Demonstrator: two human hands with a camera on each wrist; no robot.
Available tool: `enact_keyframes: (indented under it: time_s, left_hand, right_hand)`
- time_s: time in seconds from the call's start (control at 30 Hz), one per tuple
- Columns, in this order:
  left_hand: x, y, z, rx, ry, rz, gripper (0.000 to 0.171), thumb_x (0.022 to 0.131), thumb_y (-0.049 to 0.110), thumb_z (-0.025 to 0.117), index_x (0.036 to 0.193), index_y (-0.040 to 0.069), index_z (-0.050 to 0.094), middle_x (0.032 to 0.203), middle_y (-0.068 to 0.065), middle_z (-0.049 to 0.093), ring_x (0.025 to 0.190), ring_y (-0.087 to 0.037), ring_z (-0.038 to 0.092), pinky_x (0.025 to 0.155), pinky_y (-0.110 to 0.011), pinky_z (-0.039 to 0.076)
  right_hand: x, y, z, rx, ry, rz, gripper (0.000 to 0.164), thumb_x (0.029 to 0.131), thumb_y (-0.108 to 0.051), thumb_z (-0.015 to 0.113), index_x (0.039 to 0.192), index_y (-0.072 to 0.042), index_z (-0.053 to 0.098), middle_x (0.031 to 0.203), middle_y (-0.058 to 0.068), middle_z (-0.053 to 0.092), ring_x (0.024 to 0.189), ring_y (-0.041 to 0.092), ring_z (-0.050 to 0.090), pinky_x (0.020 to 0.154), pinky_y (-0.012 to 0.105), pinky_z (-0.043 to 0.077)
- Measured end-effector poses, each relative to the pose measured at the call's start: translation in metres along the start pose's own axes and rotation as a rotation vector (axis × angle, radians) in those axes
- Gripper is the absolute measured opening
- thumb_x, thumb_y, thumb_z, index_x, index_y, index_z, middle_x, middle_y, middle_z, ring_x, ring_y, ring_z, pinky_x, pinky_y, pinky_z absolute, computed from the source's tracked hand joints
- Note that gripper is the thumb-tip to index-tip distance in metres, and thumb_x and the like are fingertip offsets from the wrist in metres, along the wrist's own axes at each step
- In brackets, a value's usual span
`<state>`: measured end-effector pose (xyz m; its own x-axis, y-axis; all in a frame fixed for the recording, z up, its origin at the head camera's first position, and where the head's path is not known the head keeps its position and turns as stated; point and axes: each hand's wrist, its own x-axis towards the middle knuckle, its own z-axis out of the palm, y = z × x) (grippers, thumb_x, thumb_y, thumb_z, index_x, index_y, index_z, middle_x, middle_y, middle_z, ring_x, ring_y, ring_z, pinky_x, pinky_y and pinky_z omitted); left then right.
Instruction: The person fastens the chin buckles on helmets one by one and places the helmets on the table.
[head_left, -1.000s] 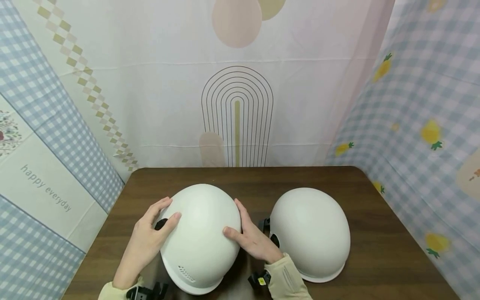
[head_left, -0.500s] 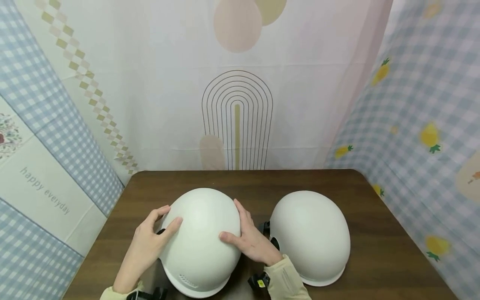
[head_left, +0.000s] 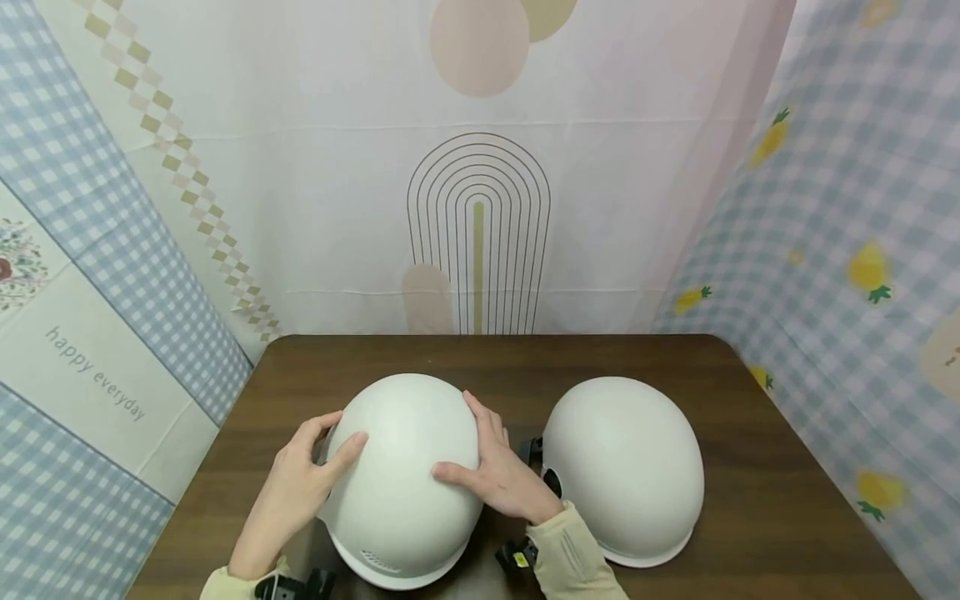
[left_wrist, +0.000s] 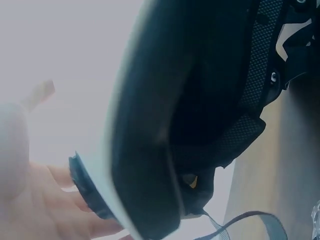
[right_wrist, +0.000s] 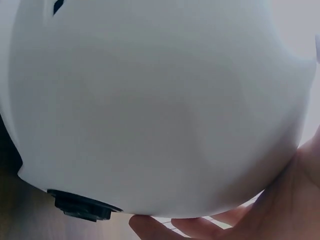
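Head view: a smooth white, dome-shaped, hard-shelled helmet [head_left: 401, 521] was held over the near part of the brown wood-grain table [head_left: 757, 508], left of a second white domed helmet [head_left: 626, 467]. A stiff shell, by its look, probably light for its bulk and slick under dry fingertips; opposite sides seemed the surest hold, and there the hands were! The left hand [head_left: 300, 479] gripped one flank, thumb over the dome, fingers round the side; the right hand [head_left: 502, 475] gripped the other likewise, fingertips near a black side fitting [right_wrist: 82, 206]. Both forearms slanted inward from below. The left wrist view caught a dark padded lining [left_wrist: 255, 55] and a loose, greyish strap [left_wrist: 267, 216]; whether the rim touched the table, no telling.
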<state>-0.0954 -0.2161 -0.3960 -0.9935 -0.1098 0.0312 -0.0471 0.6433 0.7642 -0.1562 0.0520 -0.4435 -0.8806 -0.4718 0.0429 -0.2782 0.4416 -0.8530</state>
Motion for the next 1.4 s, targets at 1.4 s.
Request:
enact_keyframes:
  time_s: [1.4]
  left_hand:
    - [-0.0017,-0.0095,0.0101,-0.033,-0.069,-0.011,0.075,0.101,0.05,0.041,0.151,-0.001,0.019,0.145,-0.036,0.032,0.116,-0.055,0.05,0.076,-0.056,0.053]
  right_hand:
    - [-0.0031,-0.0007,0.0037,-0.025,-0.058,-0.03,0.098,0.082,-0.061,0.068,0.152,-0.049,0.0,0.157,0.004,0.007,0.14,0.029,0.015,0.089,0.062,0.04]
